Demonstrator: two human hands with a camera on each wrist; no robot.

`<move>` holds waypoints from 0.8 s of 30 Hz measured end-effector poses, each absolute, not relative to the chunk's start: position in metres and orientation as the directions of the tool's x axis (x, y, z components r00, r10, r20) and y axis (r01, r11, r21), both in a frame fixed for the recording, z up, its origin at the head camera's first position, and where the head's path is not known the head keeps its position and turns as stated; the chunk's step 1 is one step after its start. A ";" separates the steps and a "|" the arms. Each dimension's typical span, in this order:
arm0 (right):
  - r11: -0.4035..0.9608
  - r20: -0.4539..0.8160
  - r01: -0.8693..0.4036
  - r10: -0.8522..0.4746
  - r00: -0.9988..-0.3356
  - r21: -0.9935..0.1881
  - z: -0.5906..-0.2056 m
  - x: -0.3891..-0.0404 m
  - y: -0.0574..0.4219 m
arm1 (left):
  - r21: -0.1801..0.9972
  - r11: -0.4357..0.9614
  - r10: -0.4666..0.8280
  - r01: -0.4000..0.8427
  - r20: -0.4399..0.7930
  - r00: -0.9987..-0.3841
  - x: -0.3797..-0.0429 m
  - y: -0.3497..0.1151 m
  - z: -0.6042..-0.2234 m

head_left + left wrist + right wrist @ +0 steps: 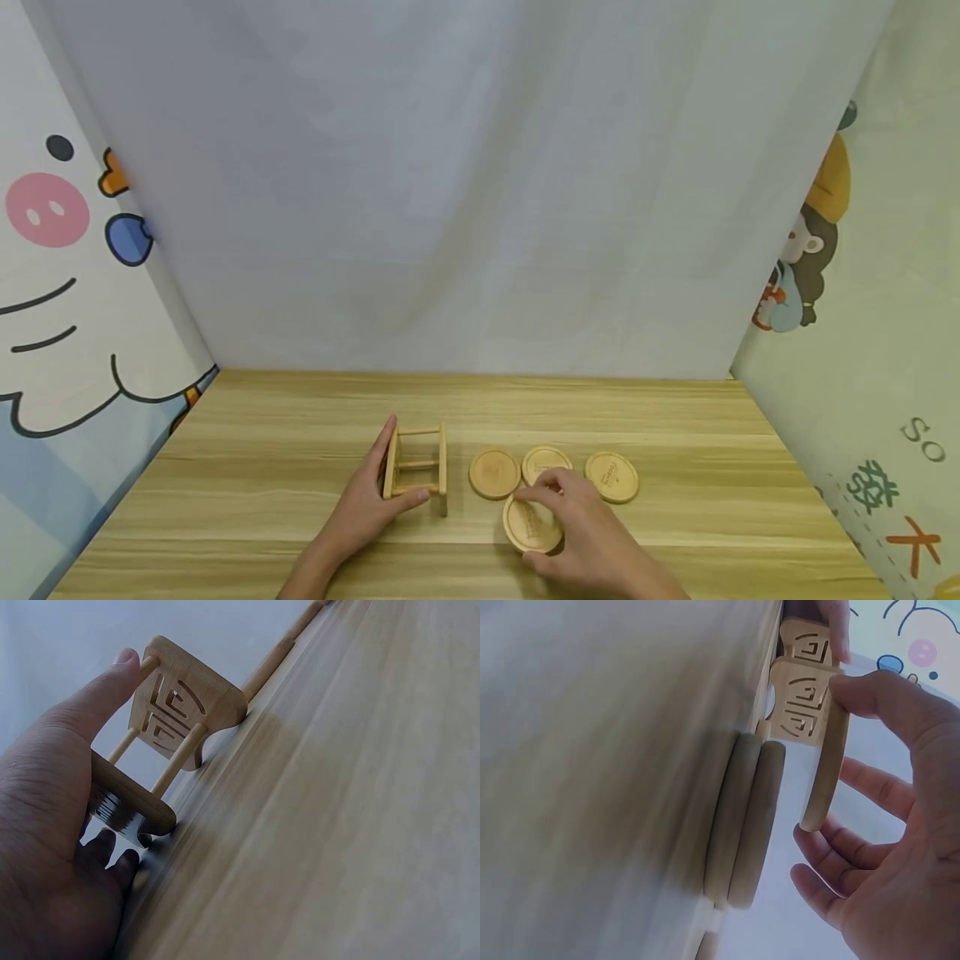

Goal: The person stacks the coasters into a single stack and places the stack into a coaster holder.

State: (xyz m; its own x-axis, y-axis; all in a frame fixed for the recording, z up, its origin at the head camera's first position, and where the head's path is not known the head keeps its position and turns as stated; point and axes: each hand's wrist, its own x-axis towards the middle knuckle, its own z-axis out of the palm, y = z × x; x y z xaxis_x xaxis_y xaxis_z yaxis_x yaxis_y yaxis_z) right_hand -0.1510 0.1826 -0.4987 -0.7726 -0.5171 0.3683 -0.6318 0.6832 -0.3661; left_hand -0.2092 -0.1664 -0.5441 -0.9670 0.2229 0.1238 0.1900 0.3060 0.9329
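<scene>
My left hand grips a small wooden coaster holder, with the thumb along its near rods and fingers on the outer side of its left panel. Carved slots show in the far panel in the left wrist view. Between thumb and fingertips, my right hand pinches a round wooden coaster by its rim. In the right wrist view this coaster is raised off the table and seen edge-on. Behind it lie a left coaster, a partly covered middle coaster and a right coaster.
Everything rests on a wood-grain table. A pale grey cloth hangs behind it. Printed cartoon sheets stand at the left and right.
</scene>
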 end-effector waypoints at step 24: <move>0.736 0.374 -0.584 -0.464 -0.803 -0.343 -0.504 -0.150 0.218 | 0.933 0.311 0.214 0.181 0.116 -0.970 -0.209 -0.166 -0.544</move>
State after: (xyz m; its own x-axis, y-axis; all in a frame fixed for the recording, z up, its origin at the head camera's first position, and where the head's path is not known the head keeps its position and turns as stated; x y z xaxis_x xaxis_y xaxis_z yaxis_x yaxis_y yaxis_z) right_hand -0.1505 0.2180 -0.5038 -0.8031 -0.4637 0.3743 -0.5844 0.7355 -0.3428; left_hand -0.2087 -0.1655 -0.5437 -0.9699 0.2137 0.1164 0.1805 0.3112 0.9330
